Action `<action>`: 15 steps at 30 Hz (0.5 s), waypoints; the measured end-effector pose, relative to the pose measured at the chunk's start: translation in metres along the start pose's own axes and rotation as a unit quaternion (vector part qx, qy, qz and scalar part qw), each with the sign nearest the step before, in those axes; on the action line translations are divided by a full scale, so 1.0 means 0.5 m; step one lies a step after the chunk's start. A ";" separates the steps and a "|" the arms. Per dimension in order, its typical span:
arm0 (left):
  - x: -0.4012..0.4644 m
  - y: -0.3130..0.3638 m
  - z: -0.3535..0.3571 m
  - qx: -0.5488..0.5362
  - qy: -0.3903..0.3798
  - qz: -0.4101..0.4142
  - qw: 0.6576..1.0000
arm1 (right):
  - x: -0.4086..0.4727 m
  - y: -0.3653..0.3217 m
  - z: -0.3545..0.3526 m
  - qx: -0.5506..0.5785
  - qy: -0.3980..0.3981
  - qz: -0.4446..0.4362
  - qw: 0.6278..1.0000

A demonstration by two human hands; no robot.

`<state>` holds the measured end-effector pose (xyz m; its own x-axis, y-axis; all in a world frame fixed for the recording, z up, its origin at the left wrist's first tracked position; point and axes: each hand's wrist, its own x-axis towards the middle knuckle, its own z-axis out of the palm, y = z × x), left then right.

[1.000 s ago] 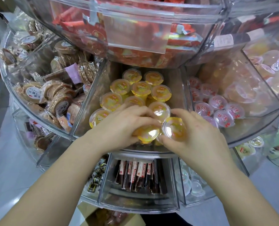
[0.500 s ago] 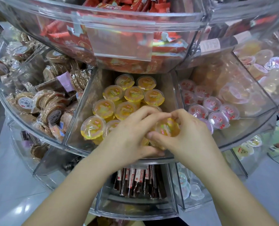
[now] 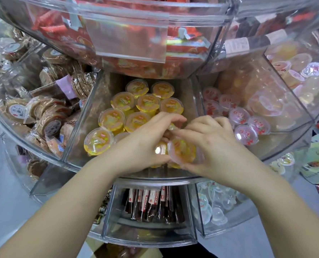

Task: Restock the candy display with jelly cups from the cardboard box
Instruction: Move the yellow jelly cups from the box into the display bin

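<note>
Two bare hands meet low in the clear acrylic wedge bin: my right hand pinches a round yellow jelly cup, my left hand curls over another. Beyond them roughly ten matching stocked yellow cups sit, with room left. The brown cardboard box corner lies below, contents unclear.

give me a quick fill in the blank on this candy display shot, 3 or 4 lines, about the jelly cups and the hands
1. The jelly cups in the middle compartment are ____ in colour.
2. The right hand has a yellow cup in its grip, tilted so its ____ faces the camera.
3. The cups with red print on their lids sit in the compartment to the ____ of the yellow ones.
4. The left hand and the right hand work in the ____ compartment.

Missing words: yellow; lid; right; same
</note>
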<state>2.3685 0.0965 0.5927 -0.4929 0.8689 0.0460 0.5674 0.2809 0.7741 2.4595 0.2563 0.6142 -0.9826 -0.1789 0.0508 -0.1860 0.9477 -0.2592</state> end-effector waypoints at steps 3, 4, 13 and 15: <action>-0.015 -0.007 -0.009 0.054 0.022 0.010 0.998 | 0.000 0.007 0.016 -0.064 0.023 0.000 0.998; -0.023 -0.010 -0.016 0.081 0.041 0.008 0.996 | 0.003 0.009 0.021 -0.086 0.024 0.000 0.996; -0.070 -0.025 -0.034 0.180 0.042 -0.034 0.982 | 0.021 0.002 0.020 -0.125 0.012 0.005 0.992; -0.072 -0.027 -0.032 0.170 0.045 -0.041 0.984 | 0.024 -0.002 0.020 -0.113 0.019 0.016 0.993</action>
<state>2.3679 0.0550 0.5910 -0.5943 0.8021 0.0593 0.7028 0.4821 0.5231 2.4482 0.2505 0.6056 -0.9863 -0.1421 0.0838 -0.1456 0.9886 -0.0374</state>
